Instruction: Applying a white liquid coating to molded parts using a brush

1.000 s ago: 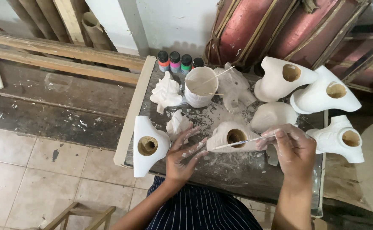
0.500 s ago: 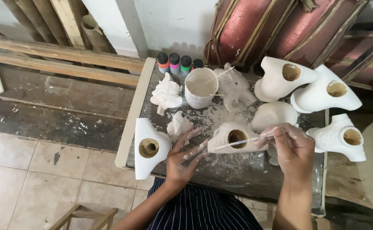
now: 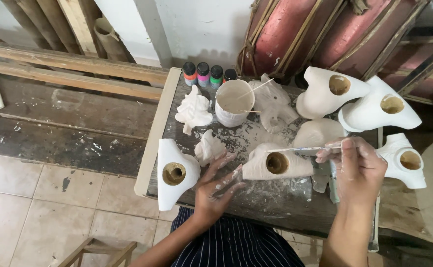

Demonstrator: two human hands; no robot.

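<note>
I see my right hand (image 3: pixel 357 168) pinching a thin paintbrush (image 3: pixel 303 149) over the white plaster figure (image 3: pixel 275 164) mid-table (image 3: pixel 275 202); left hand (image 3: pixel 216 185), fingers spread, touches its left end.

Beige tiled floor (image 3: pixel 38 207), white plaster wall (image 3: pixel 201 24), weathered wooden planks (image 3: pixel 73 69) leaning and lying alongside.

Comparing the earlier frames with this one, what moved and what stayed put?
Little changed. The right hand keeps its thin brush over the white hollow piece, tip at most slightly shifted. The left hand stays at that piece's left end. The white cup and paint bottles are unmoved.
</note>
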